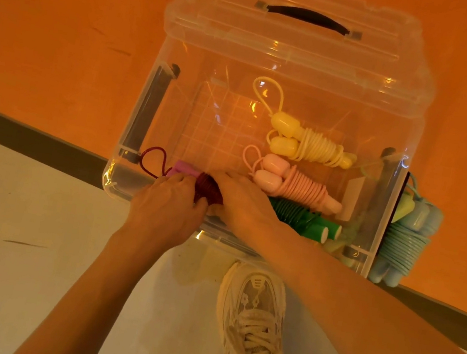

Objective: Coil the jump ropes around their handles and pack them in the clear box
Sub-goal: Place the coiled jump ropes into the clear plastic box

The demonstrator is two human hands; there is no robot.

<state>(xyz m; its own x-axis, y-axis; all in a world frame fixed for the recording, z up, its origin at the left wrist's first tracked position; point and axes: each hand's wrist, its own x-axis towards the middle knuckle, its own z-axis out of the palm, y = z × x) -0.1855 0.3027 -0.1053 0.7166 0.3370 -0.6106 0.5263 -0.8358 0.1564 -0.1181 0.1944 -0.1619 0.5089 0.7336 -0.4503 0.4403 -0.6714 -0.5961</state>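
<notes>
**Maroon rope at the near-left corner of the box, both hands on it**

Head view: The clear box [270, 96] sits on an orange floor with its lid [301, 24] leaning open at the far side. Both hands meet at the box's near wall, towards its left corner. Between them lies the maroon rope [207, 188], wound round purple handles [184, 168]. Its long axis runs roughly left to right, along the near wall, with a loose loop of cord poking out at the left end, close to the left latch.

The left hand [168, 206] has its fingers curled over the near side of the coil and holds it from the left. The right hand [243, 203] lies across the right end of the coil, fingers bent over it. Whether its thumb closes underneath cannot be told. Both hands are equally near; the bundle is directly under them, not ahead or aside.

Whether the bundle already rests on the box floor or hangs just above it cannot be told through the clear wall. The likely move is simply downward and release.

Right of the hands, touching or nearly touching, lies the green rope [305, 218]. Beyond it lie the pink rope [299, 184] and the yellow rope [315, 144], all angled alike. A blue rope [404, 236], coiled, waits outside the right wall. A shoe [254, 319] shows near the camera.
</notes>
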